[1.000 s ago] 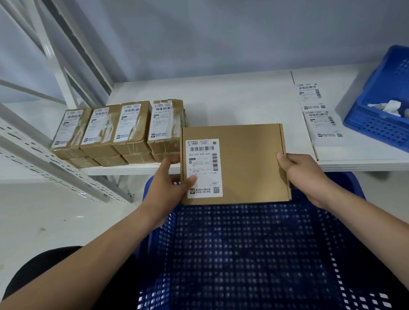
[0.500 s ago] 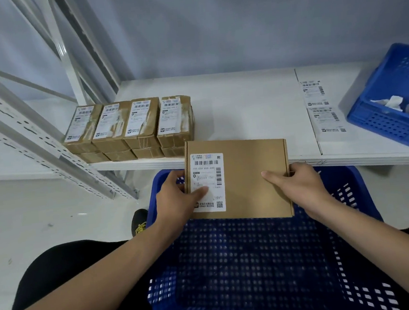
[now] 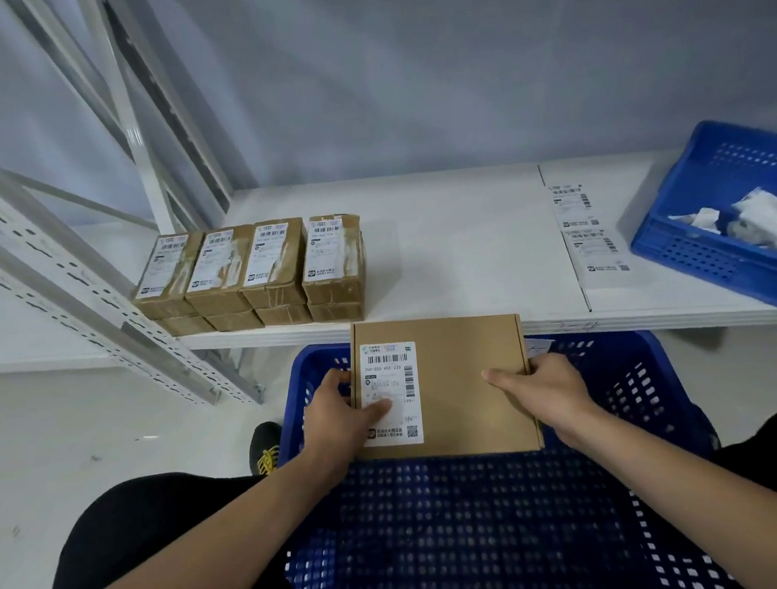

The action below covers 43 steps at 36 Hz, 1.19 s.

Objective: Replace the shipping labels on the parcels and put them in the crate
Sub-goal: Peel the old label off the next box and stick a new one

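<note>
A flat brown parcel (image 3: pixel 460 382) is over the far end of the big blue crate (image 3: pixel 639 394), just in front of the white counter (image 3: pixel 443 242). Both hands hold it. The left hand (image 3: pixel 336 421) grips the left edge, with its thumb on the white label (image 3: pixel 391 388). The right hand (image 3: pixel 543 389) grips the right edge, with the thumb lying on top.

The parcel looks like stiff cardboard, so it should keep its shape. It is thin and probably light, but wide — two hands on the side edges seem the best way to hold it. The smooth top may be a bit slippery.

On the counter sit more small parcels (image 3: pixel 253 268) in a row, two spare labels (image 3: pixel 590 234), and a small blue tray (image 3: pixel 723 218) with crumpled paper (image 3: pixel 760 219) inside — likely old labels.
</note>
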Each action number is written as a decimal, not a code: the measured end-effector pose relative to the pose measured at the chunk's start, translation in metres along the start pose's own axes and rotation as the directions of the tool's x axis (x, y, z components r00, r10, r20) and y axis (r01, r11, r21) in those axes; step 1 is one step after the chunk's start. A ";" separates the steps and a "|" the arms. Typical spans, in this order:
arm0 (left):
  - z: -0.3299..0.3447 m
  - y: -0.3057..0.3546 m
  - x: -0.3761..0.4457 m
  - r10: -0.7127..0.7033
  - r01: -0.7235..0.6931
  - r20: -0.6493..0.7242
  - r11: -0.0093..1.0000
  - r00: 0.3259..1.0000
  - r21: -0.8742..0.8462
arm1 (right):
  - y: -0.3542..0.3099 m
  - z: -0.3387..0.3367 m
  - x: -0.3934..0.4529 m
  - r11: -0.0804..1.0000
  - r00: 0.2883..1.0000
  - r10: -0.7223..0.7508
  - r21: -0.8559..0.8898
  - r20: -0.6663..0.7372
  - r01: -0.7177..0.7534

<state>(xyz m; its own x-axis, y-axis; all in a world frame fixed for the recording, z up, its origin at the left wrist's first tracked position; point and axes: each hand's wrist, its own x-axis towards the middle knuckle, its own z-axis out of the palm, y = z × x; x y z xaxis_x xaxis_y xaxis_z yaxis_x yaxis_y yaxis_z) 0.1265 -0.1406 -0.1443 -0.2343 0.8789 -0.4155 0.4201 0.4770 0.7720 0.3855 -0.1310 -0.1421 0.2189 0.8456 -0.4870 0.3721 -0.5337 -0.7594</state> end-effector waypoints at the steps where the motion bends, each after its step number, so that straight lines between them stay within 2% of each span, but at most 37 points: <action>1: 0.001 -0.002 0.000 -0.006 0.006 0.002 1.000 1.000 0.017 | 0.004 0.002 0.002 1.000 1.000 0.009 -0.003 0.001 -0.009; 13: 0.028 -0.037 0.022 -0.152 0.148 0.033 0.984 0.988 0.101 | 0.041 0.030 0.035 0.990 0.989 0.136 -0.047 0.057 -0.134; 18: 0.052 -0.059 0.032 -0.199 0.197 0.004 0.972 0.980 0.127 | 0.062 0.043 0.051 0.977 0.980 0.194 -0.097 0.054 -0.188; 28: 0.077 -0.111 0.043 -0.314 0.314 -0.010 0.946 0.949 0.079 | 0.095 0.075 0.068 0.943 0.957 0.283 -0.196 0.057 -0.267; 43: 0.091 -0.142 0.082 -0.365 0.359 -0.015 0.905 0.931 0.227 | 0.138 0.118 0.094 0.937 0.933 0.348 -0.063 0.097 -0.343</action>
<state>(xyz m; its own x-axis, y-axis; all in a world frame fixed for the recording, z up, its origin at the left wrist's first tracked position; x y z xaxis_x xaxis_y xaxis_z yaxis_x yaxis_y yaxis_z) 0.1277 -0.1352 -0.3316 -0.3844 0.6439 -0.6615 0.4953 0.7486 0.4408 0.3514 -0.1271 -0.3437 0.2462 0.6017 -0.7598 0.3302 -0.7891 -0.5179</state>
